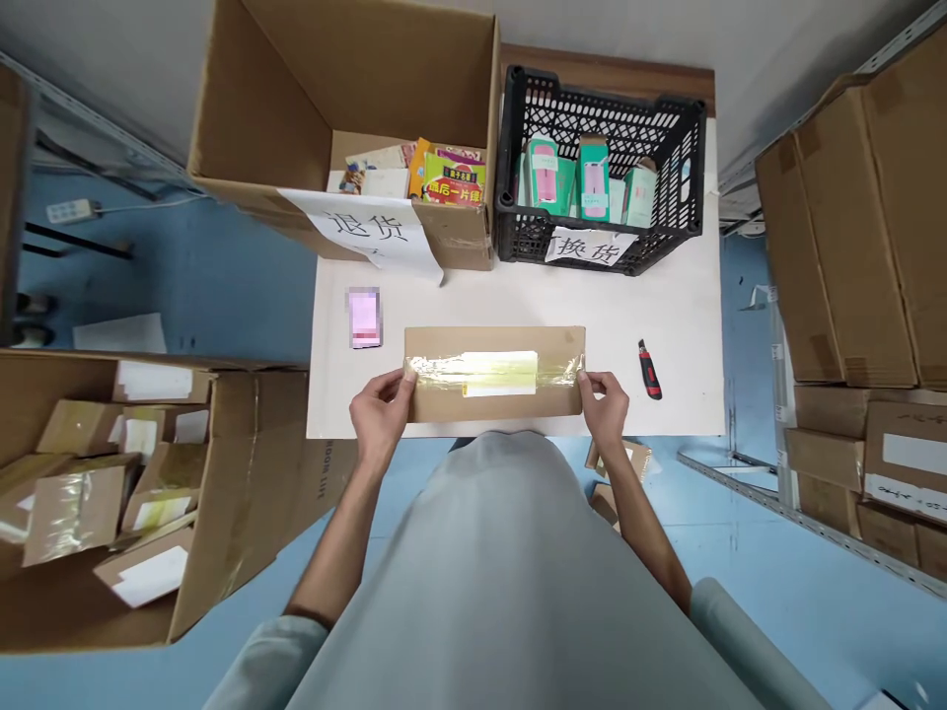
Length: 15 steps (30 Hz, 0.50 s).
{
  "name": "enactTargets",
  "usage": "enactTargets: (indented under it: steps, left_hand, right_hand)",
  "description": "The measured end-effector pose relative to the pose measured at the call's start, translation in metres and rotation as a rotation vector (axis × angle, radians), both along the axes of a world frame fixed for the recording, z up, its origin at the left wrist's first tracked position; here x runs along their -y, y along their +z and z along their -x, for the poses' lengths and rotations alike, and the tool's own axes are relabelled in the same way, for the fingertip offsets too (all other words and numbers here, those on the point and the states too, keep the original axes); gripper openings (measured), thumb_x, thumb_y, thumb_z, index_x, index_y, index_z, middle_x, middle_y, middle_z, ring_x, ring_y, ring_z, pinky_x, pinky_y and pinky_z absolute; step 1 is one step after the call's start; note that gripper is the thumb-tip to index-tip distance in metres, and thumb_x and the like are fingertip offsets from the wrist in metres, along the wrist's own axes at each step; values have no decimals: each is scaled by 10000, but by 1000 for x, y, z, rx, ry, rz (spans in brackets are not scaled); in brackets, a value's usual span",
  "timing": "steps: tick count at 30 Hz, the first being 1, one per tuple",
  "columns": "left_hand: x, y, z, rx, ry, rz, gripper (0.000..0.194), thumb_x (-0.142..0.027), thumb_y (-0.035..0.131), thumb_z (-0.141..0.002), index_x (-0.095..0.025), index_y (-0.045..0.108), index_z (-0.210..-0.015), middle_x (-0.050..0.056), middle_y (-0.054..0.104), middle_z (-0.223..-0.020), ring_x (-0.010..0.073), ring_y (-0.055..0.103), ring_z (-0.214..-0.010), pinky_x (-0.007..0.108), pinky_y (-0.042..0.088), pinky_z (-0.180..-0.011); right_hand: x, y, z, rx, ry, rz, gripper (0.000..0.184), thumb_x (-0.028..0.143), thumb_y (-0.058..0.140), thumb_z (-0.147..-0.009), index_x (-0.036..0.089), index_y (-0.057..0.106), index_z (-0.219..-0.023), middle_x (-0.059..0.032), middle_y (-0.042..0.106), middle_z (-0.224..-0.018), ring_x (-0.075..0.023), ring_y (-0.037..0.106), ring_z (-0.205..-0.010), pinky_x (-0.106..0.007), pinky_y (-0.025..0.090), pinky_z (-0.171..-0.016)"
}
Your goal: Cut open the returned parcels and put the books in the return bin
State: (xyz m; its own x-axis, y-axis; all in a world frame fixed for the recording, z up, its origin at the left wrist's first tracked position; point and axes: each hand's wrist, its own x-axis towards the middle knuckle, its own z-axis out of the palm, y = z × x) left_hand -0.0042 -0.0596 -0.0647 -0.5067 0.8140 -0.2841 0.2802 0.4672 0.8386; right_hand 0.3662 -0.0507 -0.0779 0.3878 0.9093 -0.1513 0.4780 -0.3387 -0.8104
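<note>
A long brown cardboard box [436, 406] lies flat along the front of the white table, with a strip of shiny clear tape and a pale label [500, 373] across its middle. My left hand [380, 414] pinches its left end between thumb and fingers. At the opposite end, my right hand [605, 406] grips the box the same way. Right of that hand rests a red and black utility knife [649, 370]. A pink phone-like item [365, 318], blurred, lies beyond my left hand.
Behind stand an open carton [281, 108] holding colourful packets and a black plastic crate [601, 99] with green boxes. A large carton of parcels [244, 483] is on the left. Shelved boxes [850, 237] line the right. Cardboard pieces [607, 501] lie below the table's front edge.
</note>
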Motion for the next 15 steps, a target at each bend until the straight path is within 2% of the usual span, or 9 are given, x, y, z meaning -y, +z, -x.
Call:
enactTargets:
  steps: [3, 5, 9, 11, 13, 15]
  left_hand:
    - [-11, 3, -7, -96, 46, -32, 579, -658, 821, -839, -139, 860, -1093, 160, 871, -1144, 338, 827, -1099, 505, 652, -1092]
    - [-12, 1, -9, -122, 43, 8, 529, -620, 816, -840, -140, 857, -1058, 157, 868, -1114, 337, 824, -1085, 501, 648, -1088]
    - [-8, -7, -13, -113, 50, 93, 459, -571, 801, -854, -150, 833, -1034, 152, 861, -1095, 328, 810, -1094, 482, 642, -1071]
    - [-3, -7, -15, -102, 56, 99, 464, -573, 796, -856, -153, 826, -1050, 150, 858, -1106, 321, 801, -1103, 463, 642, -1057]
    - [3, -5, -16, -97, 57, 127, 465, -575, 799, -847, -159, 823, -1054, 144, 855, -1099, 317, 794, -1098, 445, 641, -1037]
    - [8, -2, -19, -93, 60, 161, 464, -575, 800, -842, -166, 821, -1060, 138, 853, -1106, 313, 789, -1096, 427, 639, -1017]
  right_hand:
    - [-8, 3, -1, 38, 6, -17, 536, 734, 625, -1012, 220, 757, -940, -102, 815, -952, -260, 751, -870, -431, 617, -883]
    - [-9, 2, -2, 52, 25, -20, 529, 729, 610, -1020, 227, 747, -921, -105, 816, -947, -262, 752, -865, -426, 617, -871]
    - [-8, -10, -13, 2, 109, 6, 531, 742, 619, -1010, 238, 727, -883, -99, 820, -928, -253, 751, -846, -407, 618, -854]
    - [-12, -22, -31, -82, 188, 37, 548, 750, 601, -1026, 239, 734, -878, -90, 826, -921, -254, 762, -862, -401, 621, -878]
    - [-20, -40, -61, -94, 229, 71, 557, 718, 535, -1072, 234, 745, -894, -103, 832, -947, -272, 775, -923, -417, 617, -931]
    - [-33, -65, -100, 81, 135, 101, 466, 593, 526, -1095, 203, 761, -993, -161, 832, -1088, -308, 768, -1045, -461, 596, -1025]
